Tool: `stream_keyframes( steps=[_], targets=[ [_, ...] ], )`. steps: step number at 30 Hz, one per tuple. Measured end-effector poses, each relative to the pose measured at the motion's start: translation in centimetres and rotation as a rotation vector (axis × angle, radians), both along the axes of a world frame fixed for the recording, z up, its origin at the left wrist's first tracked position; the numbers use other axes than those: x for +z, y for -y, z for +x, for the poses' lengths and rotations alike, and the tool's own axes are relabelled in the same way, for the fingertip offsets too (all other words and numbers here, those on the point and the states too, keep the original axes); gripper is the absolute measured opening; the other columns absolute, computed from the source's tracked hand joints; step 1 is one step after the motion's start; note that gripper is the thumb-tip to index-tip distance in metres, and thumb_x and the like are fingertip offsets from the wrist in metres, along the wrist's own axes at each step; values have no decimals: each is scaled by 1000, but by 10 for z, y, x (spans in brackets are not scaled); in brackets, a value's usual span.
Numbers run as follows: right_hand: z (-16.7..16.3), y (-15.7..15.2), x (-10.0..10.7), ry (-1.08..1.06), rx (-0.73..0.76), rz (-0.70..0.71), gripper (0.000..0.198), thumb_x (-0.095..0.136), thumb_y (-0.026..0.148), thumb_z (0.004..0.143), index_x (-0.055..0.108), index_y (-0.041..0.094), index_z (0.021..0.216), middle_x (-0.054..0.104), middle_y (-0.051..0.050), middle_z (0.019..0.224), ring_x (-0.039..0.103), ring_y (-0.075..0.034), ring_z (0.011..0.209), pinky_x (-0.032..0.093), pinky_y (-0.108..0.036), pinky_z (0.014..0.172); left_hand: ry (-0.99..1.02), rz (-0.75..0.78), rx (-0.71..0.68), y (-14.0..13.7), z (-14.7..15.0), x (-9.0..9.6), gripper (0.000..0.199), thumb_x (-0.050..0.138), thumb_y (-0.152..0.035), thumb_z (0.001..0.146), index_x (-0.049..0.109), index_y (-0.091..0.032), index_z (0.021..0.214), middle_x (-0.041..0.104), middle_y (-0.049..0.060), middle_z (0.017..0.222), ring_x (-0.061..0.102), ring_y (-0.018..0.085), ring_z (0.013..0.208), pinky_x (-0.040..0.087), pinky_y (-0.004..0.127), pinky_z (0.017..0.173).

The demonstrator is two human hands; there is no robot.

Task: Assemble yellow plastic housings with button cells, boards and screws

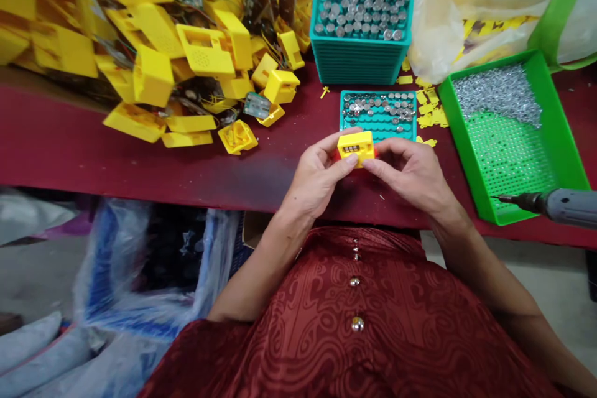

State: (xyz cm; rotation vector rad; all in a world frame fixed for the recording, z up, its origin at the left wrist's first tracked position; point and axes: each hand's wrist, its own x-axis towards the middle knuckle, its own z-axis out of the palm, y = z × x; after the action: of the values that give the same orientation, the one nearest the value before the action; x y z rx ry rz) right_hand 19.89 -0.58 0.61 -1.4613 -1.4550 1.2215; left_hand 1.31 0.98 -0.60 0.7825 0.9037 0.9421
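Note:
Between both hands, close to the table's front edge, is a small yellow plastic case [362, 144]. An opening in its upper face shows a row of small silvery cells. My left hand [317, 171] grips its left side, the thumb lying along the lower edge. From the right, my right hand [410, 171] holds it with thumb and fingers. Something red shows at the case's sides, mostly covered by fingers. Just beyond the hands lies a teal tray [377, 113] with loose button cells in its grooves.
A pile of yellow housings [153, 74] with wires covers the left. Behind stands a stack of teal trays [359, 62] topped with button cells. To the right are a green tray of screws [513, 143], a power screwdriver [569, 205] and yellow tabs [431, 109]. A plastic-lined crate [107, 273] sits below left.

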Motion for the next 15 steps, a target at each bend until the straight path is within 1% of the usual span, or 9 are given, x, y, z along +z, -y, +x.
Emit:
stream_keyframes(
  steps=[3,4,7,9,11,13,15],
  targets=[
    [6,1,0,29,23,-31,32,80,48,86,76,17,91,74,-1,81,58,-10,67,45,-25,62,-21,-1,-25,1,2,0,48,96,-36,78,82,-22,121,83,9,126,77,22,118,62,35,107],
    [8,1,0,42,7,-13,31,79,48,87,77,17,93,75,-2,84,60,-11,69,47,-26,63,-18,-10,-29,1,2,0,47,95,-36,78,81,-21,121,83,9,125,78,22,117,63,34,106],
    [16,2,3,107,-87,141,21,72,39,92,78,19,96,78,-4,94,67,-14,80,53,-30,75,0,-89,-56,3,5,4,44,95,-34,78,82,-19,117,84,10,121,80,21,108,68,30,92],
    [20,3,6,173,-102,219,13,70,31,93,77,20,91,78,-3,93,67,-15,83,55,-32,81,-3,-154,-92,4,7,9,42,94,-32,78,81,-18,116,84,10,119,81,20,102,69,26,82],
    [23,3,9,227,-67,243,9,71,26,92,76,21,86,76,-2,88,65,-15,80,55,-32,82,-14,-194,-126,5,9,13,40,92,-30,80,81,-17,116,83,10,118,81,20,100,70,24,76],
    [22,4,10,270,-42,281,10,72,23,92,76,22,84,76,-2,85,65,-15,77,54,-32,80,-20,-208,-154,6,11,16,40,91,-29,82,80,-15,117,83,11,118,82,20,99,69,22,73],
    [21,3,10,302,-58,347,12,71,22,93,75,22,82,76,-2,85,66,-16,78,54,-33,81,-12,-213,-177,7,12,17,40,91,-28,82,79,-13,117,83,12,118,82,20,98,69,21,71]
  ],
)
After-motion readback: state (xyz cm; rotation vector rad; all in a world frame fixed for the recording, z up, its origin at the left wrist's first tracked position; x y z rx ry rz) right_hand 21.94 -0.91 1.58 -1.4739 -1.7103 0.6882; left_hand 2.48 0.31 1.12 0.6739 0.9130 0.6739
